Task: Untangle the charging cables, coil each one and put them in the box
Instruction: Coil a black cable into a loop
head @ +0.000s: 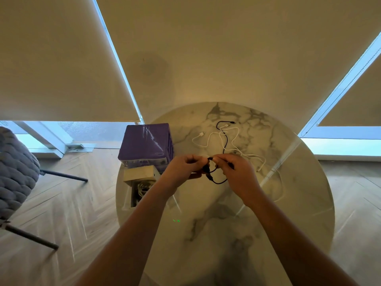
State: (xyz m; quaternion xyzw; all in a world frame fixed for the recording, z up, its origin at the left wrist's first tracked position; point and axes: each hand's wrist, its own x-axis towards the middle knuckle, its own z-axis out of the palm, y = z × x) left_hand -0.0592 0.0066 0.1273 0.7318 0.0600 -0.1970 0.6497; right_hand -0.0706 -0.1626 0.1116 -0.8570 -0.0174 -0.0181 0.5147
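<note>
Step in hand: coiling the black cable (216, 178). I hold it above the middle of the table (226, 223); my left hand (181, 172) and right hand (237, 172) each pinch it, one small loop formed. Its far length lies crossed with the white cable (237, 149) toward the far edge. Next, I judge: draw it free, add loops. The box (140, 182) sits at the left edge.

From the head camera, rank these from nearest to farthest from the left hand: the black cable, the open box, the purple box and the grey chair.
From the left hand:
1. black cable, held in its fingers, coil between both hands.
2. open box, just to its left, on the table edge.
3. purple box, beyond the open box, farther up the table.
4. grey chair, far left, on the floor.
</note>
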